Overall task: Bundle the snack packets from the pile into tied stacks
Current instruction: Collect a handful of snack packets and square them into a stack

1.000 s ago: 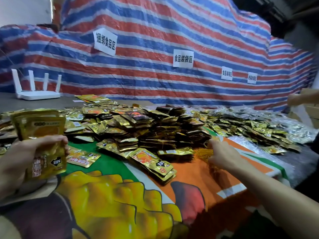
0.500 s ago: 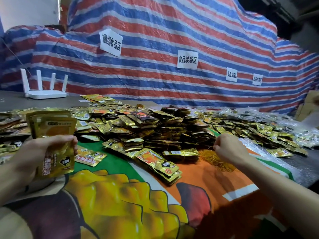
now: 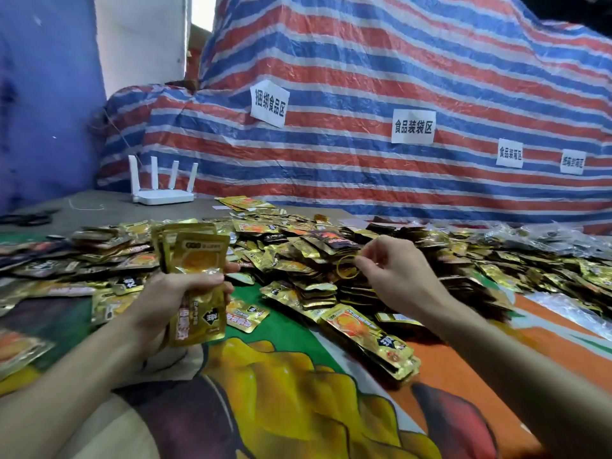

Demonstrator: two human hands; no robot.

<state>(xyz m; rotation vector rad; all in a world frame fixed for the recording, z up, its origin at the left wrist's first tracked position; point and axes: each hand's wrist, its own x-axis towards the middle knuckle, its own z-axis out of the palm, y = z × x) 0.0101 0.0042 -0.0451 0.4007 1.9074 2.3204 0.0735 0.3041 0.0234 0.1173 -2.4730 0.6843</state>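
Gripping a stack (image 3: pixel 195 279) of gold snack packets upright just above the table, the left hand (image 3: pixel 172 299) curls its fingers round the middle of the stack, which is not yet banded. The right hand (image 3: pixel 400 276), well apart from it, pinches a thin yellow rubber band (image 3: pixel 346 268) between thumb and fingertips over the pile (image 3: pixel 298 243). By this showing the bundle in hand is gathered and awaits tying. Several squared-up stacks (image 3: pixel 371 342) lie at the near edge of the pile, though whether they are tied cannot be told. Most packets lie loose, spread wide to both sides, so the greater part of the work looks undone. Beneath is a printed cloth (image 3: pixel 281 392); behind stand a white router (image 3: pixel 162 193) and a striped tarpaulin (image 3: pixel 364 77) bearing paper labels (image 3: pixel 269 104).
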